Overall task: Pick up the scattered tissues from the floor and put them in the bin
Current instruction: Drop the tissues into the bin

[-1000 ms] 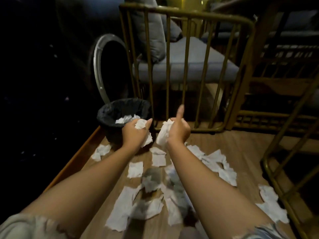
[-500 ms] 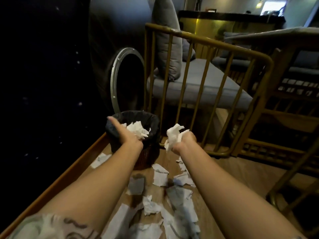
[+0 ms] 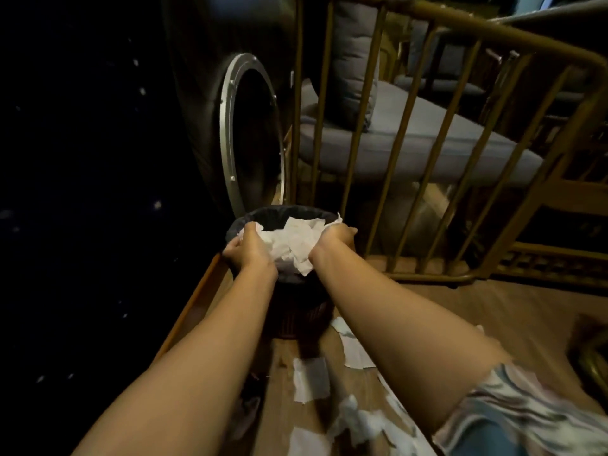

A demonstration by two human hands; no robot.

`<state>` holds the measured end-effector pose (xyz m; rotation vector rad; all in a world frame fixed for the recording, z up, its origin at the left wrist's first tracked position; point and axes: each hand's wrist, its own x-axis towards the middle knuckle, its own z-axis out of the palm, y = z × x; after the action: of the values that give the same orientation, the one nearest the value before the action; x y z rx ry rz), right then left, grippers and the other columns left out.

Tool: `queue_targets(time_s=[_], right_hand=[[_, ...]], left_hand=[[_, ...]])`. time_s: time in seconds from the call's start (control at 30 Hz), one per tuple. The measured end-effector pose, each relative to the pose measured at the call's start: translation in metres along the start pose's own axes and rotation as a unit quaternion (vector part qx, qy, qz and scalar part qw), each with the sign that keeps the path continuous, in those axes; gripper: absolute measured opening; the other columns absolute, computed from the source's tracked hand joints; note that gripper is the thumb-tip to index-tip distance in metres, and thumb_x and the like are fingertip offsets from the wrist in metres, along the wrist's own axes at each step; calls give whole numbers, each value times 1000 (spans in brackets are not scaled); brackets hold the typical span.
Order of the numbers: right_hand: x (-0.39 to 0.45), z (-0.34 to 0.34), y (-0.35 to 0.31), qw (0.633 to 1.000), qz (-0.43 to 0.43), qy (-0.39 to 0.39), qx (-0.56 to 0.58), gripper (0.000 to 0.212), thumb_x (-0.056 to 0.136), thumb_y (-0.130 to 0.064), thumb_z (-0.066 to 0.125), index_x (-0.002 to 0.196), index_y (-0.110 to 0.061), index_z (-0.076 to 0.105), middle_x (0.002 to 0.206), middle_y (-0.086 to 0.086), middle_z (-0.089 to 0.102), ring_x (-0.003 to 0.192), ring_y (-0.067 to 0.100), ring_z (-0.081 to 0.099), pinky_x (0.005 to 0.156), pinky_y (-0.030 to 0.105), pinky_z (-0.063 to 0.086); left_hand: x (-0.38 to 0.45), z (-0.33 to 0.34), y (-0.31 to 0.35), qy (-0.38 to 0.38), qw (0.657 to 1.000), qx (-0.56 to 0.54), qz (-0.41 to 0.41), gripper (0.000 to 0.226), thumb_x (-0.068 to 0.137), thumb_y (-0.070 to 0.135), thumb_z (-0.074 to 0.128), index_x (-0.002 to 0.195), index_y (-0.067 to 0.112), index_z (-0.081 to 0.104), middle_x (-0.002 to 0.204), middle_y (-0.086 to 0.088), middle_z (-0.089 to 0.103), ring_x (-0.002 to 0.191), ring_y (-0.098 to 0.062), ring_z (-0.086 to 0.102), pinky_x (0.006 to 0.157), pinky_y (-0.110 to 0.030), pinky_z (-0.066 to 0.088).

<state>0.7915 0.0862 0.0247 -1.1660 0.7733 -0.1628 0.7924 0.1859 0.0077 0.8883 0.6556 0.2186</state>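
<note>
Both hands are over the bin (image 3: 250, 222). The left hand (image 3: 250, 250) and the right hand (image 3: 335, 236) flank a heap of tissues (image 3: 292, 241) that sits at the mouth of the bin, heaped up to its rim. The left hand is curled with its fingers against the heap's left edge; the right hand is closed on the heap's right side, a flap of tissue sticking up above it. Whether either hand truly grips paper or only presses it down, I cannot tell for sure.

More tissues (image 3: 311, 378) lie on the floor (image 3: 493, 311) near the foot of the bin and closer to the person, so the task is partly done.

The tissues look feather-light, soft and crumpled. They should bunch easily and tear if pulled by a corner, so gathering several into a loose wad in the palm seems the best hold. Loose ones may drift or spring back out of the bin, so a push down helps.

Half a second ago each hand held its own wad short of the bin; now both have come together above it, and the two wads read as one heap.
</note>
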Motion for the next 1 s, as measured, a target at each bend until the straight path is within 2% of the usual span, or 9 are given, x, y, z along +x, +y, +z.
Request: queue_targets(time_s=[0.13, 0.2, 0.33, 0.47, 0.53, 0.67, 0.8, 0.93, 1.0], right_hand=[[32, 22, 10, 993, 68, 13, 93, 94, 76, -81, 29, 143, -16, 39, 137, 17, 52, 120, 40, 53, 103, 54, 41], [66, 29, 26, 989, 86, -39, 116, 111, 59, -91, 37, 138, -15, 45, 128, 18, 59, 109, 42, 59, 96, 58, 45], [-13, 16, 8, 987, 71, -88, 114, 55, 99, -48, 38, 138, -10, 44, 130, 17, 55, 121, 41, 52, 104, 52, 40], [-9, 1, 13, 995, -19, -95, 21, 32, 101, -16, 41, 130, -10, 53, 114, 8, 59, 102, 25, 56, 89, 42, 49], [-9, -8, 16, 991, -86, -92, -42, 27, 100, -12, 42, 124, -7, 56, 108, 13, 60, 83, 21, 58, 73, 34, 51], [-21, -48, 9, 968, -188, -73, -150, 18, 100, -10, 42, 110, -8, 57, 95, 16, 67, 73, 20, 60, 65, 32, 50], [-31, -109, -11, 944, -233, -62, -225, 16, 97, -6, 48, 110, -5, 57, 79, 9, 65, 62, 14, 59, 48, 15, 48], [-38, -182, -27, 958, -181, -22, -219, 13, 99, -14, 48, 107, -9, 57, 75, 5, 64, 59, 14, 57, 44, 19, 42], [-41, -224, -26, 971, -128, 7, -203, 17, 99, -17, 47, 110, -9, 57, 76, 6, 64, 58, 15, 57, 44, 19, 41]], left_hand=[[33, 10, -1, -3, 1000, -20, 15, 75, 47, 59, 74, 107, 14, 70, 101, -8, 72, 88, -27, 71, 78, -45, 60], [36, 12, 2, -20, 1000, -17, 13, 81, 54, 56, 73, 116, 6, 63, 107, -11, 69, 94, -27, 68, 80, -41, 59], [33, 10, -1, -88, 996, 21, 18, 49, 80, 17, 59, 124, -4, 53, 103, -14, 59, 93, -27, 60, 78, -35, 51], [22, 7, -3, -102, 987, 98, 80, 39, 92, 0, 48, 130, 10, 51, 125, -11, 56, 114, -24, 57, 101, -35, 48], [12, 8, -6, -108, 976, 123, 141, 33, 89, -2, 52, 120, 8, 57, 116, -9, 60, 111, -23, 59, 99, -31, 50], [-28, 13, -22, -124, 962, 118, 213, 20, 88, -5, 56, 107, -3, 61, 97, -6, 61, 83, -9, 59, 73, -7, 47], [-80, 22, -55, -188, 950, 141, 205, 17, 92, 0, 56, 109, -1, 60, 94, -2, 58, 76, -3, 54, 66, -2, 44], [-122, 27, -102, -298, 912, 220, 177, 12, 91, 2, 56, 101, 9, 60, 94, -6, 59, 73, -2, 54, 64, -5, 44], [-141, 22, -136, -350, 891, 270, 101, 12, 92, 4, 56, 94, 16, 59, 93, -10, 62, 76, -16, 60, 67, -18, 46]])
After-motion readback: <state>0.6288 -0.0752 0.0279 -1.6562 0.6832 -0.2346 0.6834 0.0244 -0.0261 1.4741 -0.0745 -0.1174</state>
